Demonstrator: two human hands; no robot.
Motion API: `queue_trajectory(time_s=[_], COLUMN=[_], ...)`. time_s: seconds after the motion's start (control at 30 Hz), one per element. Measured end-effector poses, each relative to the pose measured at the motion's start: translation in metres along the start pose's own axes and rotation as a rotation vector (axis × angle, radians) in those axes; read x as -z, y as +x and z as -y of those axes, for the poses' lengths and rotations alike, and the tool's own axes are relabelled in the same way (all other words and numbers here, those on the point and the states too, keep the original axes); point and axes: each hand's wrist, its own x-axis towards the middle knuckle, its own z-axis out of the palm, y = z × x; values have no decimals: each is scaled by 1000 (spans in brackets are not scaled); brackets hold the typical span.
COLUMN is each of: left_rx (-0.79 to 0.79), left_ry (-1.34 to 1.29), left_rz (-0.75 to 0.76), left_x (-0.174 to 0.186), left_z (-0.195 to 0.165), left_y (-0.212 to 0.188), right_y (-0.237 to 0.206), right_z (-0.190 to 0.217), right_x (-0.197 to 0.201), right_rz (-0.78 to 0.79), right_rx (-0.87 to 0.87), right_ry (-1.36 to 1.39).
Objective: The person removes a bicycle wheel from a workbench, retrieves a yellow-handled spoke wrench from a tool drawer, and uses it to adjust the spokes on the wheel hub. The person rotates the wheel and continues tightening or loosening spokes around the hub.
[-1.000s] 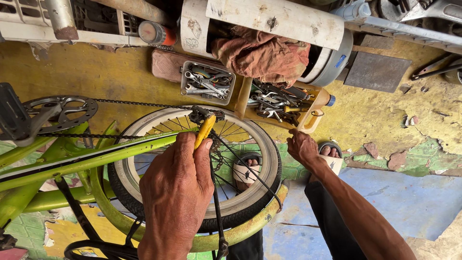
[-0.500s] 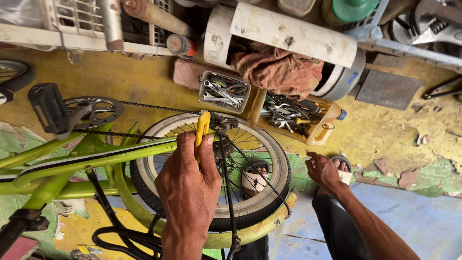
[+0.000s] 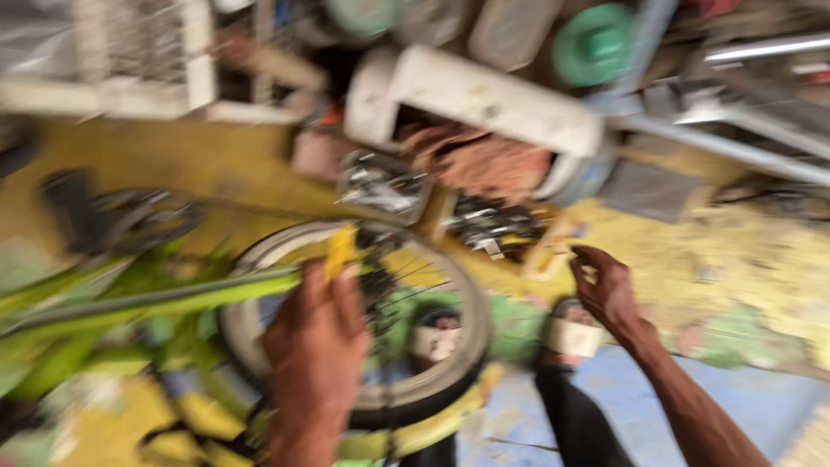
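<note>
Two bare hands are at work over an upturned lime-green bicycle frame (image 3: 147, 298), and the whole scene is smeared by motion blur, so fine detail is lost. At about seven o'clock from the middle of the view, the left hand (image 3: 316, 346) is closed around a yellow-handled tool (image 3: 339, 251), fingers wrapped together on the handle, whose tip points up toward twelve o'clock. That tool sits over the small spoked bicycle wheel with its black tyre and pale rim (image 3: 458, 311), just beside the dark hub, where the green frame tube crosses in from nine o'clock. The right hand (image 3: 605, 290) hovers at roughly four o'clock, well apart from the wheel, fingers curled partway; something small and pale may be pinched at the fingertips, but I cannot tell for certain. Beyond the wheel, toward twelve o'clock, a metal tray of loose silver wrenches (image 3: 380, 186) lies on the yellow-painted floor (image 3: 735, 259), with a second heap of tools (image 3: 493, 225) just to its right. Above them a reddish-brown rag (image 3: 493, 164) is draped against a white cylindrical casing (image 3: 484, 99). Off at nine o'clock the dark chainring and pedal (image 3: 130, 216) show as a blur.
</note>
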Motion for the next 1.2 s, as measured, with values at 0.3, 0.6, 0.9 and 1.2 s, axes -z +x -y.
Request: queue_trajectory(time_s=[0.3,0.6,0.9,1.2], left_rx=[22,63,15,5], left_ry=[268,266,61,63], left_rz=[-23,-24,-4,5], left_x=[-26,-64,-82,-84], left_z=[5,32,54,50], left_y=[-8,-15,-9,-9], right_y=[129,227,249,268], right_z=[-18,-83,-150,-89], right_x=[159,248,248,336], right_rz=[-481,-76,95,108], right_rx=[228,-69,-153,-318], right_ry=[-263,-793,-972,-499])
